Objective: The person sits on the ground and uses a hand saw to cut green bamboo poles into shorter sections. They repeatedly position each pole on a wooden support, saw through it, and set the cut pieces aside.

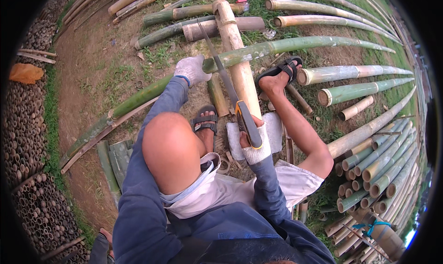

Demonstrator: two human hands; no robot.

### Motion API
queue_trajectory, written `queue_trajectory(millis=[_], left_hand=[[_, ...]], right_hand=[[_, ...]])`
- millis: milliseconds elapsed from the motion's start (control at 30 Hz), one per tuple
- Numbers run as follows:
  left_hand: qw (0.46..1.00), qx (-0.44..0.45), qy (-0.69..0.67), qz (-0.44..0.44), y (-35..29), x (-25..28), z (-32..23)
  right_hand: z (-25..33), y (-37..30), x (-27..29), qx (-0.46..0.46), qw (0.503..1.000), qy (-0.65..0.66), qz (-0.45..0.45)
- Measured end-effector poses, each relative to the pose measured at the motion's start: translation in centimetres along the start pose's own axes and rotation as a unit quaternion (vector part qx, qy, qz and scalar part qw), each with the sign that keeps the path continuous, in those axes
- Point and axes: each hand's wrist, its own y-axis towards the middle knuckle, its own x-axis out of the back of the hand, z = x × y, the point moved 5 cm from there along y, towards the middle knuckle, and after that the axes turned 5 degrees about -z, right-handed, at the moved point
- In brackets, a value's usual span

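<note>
A long green bamboo pole (263, 50) runs slantwise in front of me, resting across a thick pale bamboo post (241, 77). My left hand (191, 70), in a whitish glove, is closed round the pole just left of where the saw crosses it. In my gloved right hand (254, 137) is the black and yellow handle of a hand saw (226, 80). Its long blade points forward and lies over the pole, close beside the post. I cannot tell how deep the teeth sit. My left forearm reaches past my bent knee, and the right one lies between my thighs.
Several cut bamboo poles (355, 73) lie to the right, above a stack of bamboo (383, 167). Short bamboo pieces (203, 27) lie beyond the post. Many upright bamboo sections (27, 125) stand at far left. My sandalled feet (205, 123) flank the post; another person's foot (106, 235) shows lower left.
</note>
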Motion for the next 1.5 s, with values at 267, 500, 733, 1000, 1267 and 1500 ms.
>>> queue_trajectory(millis=[267,500,733,1000,1267,1500], left_hand=[[1.0,0.008,-0.019,-0.002,0.5,-0.6,0.6],[0.995,0.027,-0.025,-0.093,-0.5,-0.3,-0.1],[1.0,0.01,-0.012,0.012,0.5,-0.5,0.7],[0.999,0.028,-0.016,-0.019,-0.3,-0.5,0.2],[1.0,0.003,0.008,0.005,0.0,0.6,0.1],[1.0,0.006,-0.01,0.007,0.5,-0.2,0.7]], right_hand=[[1.5,-5.4,0.8,0.052,0.997,0.037,-0.039],[-0.9,10.1,-6.8,0.05,0.999,-0.02,-0.005],[2.4,-7.2,1.7,0.052,0.994,-0.091,-0.012],[1.1,5.3,-3.4,-0.039,0.999,0.014,-0.019],[-0.7,0.6,-2.0,0.073,0.992,-0.1,-0.025],[4.6,-8.5,2.5,0.103,0.994,-0.033,-0.035]])
